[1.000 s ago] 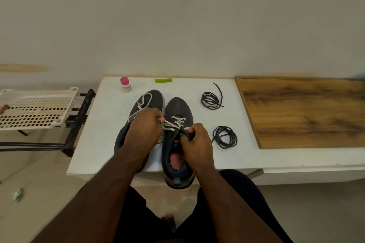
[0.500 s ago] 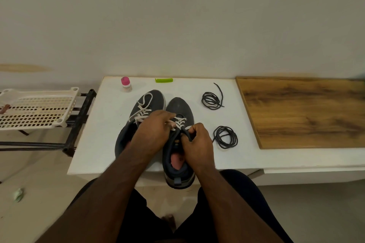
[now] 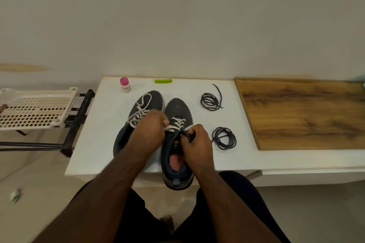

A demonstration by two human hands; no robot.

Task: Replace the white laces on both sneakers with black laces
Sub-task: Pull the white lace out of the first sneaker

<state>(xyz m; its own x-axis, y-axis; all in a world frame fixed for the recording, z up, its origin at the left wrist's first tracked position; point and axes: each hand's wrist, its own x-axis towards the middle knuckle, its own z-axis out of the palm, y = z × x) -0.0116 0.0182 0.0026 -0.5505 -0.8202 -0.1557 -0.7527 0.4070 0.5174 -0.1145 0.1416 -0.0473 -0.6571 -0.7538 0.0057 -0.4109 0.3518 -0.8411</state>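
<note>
White desk (image 3: 102, 144) held both sneakers; I judged unlacing underway, left hand (image 3: 149, 131) pinching the white lace (image 3: 178, 124), right hand (image 3: 197, 144) gripping the tongue (image 3: 186, 136), next needing eyelet pulls.

The bench (image 3: 94, 144) top looks smooth matt white, its right part covered by a grainy wood board (image 3: 304, 112); both sneakers (image 3: 178, 112) look matt grey cloth, and the white perforated tray (image 3: 35, 108) off the left edge looks plastic on a dark metal frame (image 3: 79, 116)
</note>
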